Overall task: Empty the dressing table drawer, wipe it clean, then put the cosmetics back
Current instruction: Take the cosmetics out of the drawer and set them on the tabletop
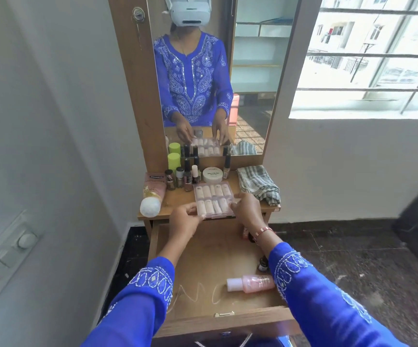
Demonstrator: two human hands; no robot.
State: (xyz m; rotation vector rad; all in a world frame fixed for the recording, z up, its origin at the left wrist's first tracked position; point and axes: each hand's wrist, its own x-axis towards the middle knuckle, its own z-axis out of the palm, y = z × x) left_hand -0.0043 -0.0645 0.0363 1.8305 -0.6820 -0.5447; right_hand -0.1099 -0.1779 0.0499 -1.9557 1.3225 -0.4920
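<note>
On the bench (177,196), far to the left, a pink tube (152,194) lies on its side with its white cap toward the front edge. Just behind it stand two green bottles (174,160) and a bunch of small nail polish bottles (182,175), close together. Next comes a round white tub (212,174), and one more thin bottle (226,166) stands beside it, near the mirror (215,71).

Near the front of the bench sits a clear plastic box (214,200) with rows of pale pink pieces inside. It rests on the bench top. The left hand (185,221) has its fingers curled on the box's front left corner and grips it. The right hand (246,207) has its fingers curled on the box's right edge and grips it too. A thin bangle (264,231) is on the right wrist.

To the right of the box a striped grey cloth (258,184) lies crumpled at the end of the bench.

Below the bench the drawer (202,319) is pulled out. White scribbly marks show on its wooden floor. Near its right side a pink bottle (250,283) lies flat, and a small dark bottle (263,264) stands just behind it, partly hidden by the blue sleeve (315,296). Another small thing sits farther back under the right wrist, but I cannot tell what it is.
</note>
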